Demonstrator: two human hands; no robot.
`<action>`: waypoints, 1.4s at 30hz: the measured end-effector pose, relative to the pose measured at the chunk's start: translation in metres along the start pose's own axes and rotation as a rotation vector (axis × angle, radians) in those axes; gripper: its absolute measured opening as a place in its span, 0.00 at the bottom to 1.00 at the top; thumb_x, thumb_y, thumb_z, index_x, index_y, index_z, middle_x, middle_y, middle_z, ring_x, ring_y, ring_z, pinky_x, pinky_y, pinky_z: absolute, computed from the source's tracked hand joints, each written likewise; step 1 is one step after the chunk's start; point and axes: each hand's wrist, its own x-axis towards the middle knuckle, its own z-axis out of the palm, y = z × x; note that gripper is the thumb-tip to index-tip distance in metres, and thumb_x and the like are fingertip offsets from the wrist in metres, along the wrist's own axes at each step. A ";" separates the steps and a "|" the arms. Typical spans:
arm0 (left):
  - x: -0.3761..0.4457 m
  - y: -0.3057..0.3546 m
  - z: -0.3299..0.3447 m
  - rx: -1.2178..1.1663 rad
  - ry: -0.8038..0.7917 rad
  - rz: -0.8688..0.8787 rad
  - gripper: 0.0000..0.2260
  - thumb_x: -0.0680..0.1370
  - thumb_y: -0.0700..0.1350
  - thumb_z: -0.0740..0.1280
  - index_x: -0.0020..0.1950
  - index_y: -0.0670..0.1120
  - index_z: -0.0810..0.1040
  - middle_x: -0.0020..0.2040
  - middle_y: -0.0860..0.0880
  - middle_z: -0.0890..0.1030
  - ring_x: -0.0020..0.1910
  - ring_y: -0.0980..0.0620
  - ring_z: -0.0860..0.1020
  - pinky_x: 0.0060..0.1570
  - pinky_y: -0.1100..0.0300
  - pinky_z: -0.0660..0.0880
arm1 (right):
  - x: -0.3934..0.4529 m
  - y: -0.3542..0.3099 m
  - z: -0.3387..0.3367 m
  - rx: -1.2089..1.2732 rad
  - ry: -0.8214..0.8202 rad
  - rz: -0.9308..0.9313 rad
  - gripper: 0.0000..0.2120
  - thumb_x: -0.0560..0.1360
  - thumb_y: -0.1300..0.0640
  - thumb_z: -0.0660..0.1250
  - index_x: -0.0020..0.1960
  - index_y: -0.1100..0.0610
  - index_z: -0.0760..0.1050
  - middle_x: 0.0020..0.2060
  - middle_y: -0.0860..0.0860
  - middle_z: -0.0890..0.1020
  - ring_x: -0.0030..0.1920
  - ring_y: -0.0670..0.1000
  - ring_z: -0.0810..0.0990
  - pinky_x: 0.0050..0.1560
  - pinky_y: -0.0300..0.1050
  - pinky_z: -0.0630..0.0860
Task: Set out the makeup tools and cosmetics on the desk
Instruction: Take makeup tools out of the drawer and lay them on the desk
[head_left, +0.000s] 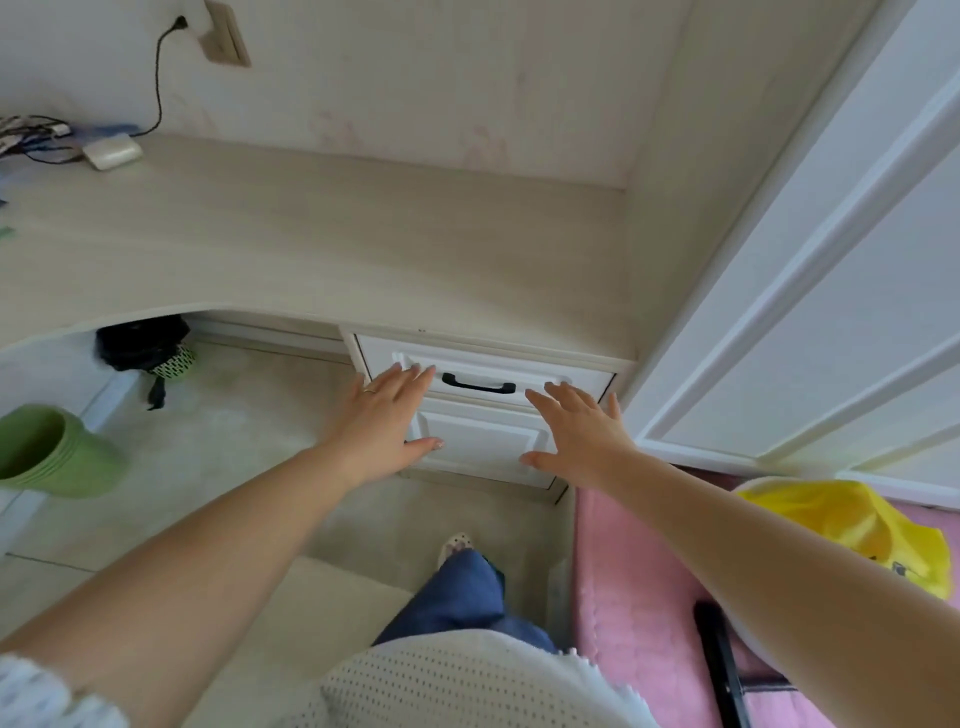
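Note:
A pale wooden desk (322, 234) fills the upper middle of the head view. Under its right end sits a white drawer (566, 376) with a black handle (478, 385); the drawer is closed. My left hand (384, 421) is spread flat, fingertips at the drawer's left part. My right hand (582, 434) is spread too, fingers reaching the drawer's right part just beside the handle. Both hands hold nothing. No makeup tools or cosmetics are visible.
A white adapter (111, 151) and cables (31, 137) lie at the desk's far left. A white cupboard door (810, 291) stands at right. On the floor are a green bin (49, 452) and black bag (143, 343). A pink seat (639, 587) carries yellow cloth (852, 525).

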 end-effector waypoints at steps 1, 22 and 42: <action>0.010 -0.003 0.001 -0.002 -0.022 0.019 0.40 0.75 0.63 0.61 0.77 0.50 0.44 0.78 0.48 0.51 0.77 0.48 0.49 0.74 0.45 0.48 | 0.010 0.002 0.001 -0.007 -0.002 -0.008 0.40 0.74 0.37 0.61 0.77 0.47 0.45 0.77 0.50 0.50 0.77 0.53 0.46 0.73 0.66 0.42; 0.192 -0.104 0.097 -0.150 -0.434 0.538 0.35 0.77 0.57 0.61 0.77 0.48 0.46 0.77 0.49 0.55 0.76 0.50 0.54 0.73 0.54 0.55 | 0.178 -0.044 0.079 0.157 -0.098 0.262 0.34 0.75 0.42 0.62 0.76 0.50 0.52 0.76 0.49 0.54 0.76 0.50 0.52 0.74 0.56 0.44; 0.190 -0.097 0.222 -0.178 0.290 0.627 0.25 0.73 0.53 0.60 0.66 0.43 0.72 0.57 0.47 0.76 0.60 0.49 0.68 0.58 0.51 0.72 | 0.208 -0.036 0.211 -0.042 0.730 0.294 0.26 0.66 0.56 0.75 0.63 0.58 0.75 0.56 0.54 0.79 0.57 0.58 0.79 0.63 0.63 0.70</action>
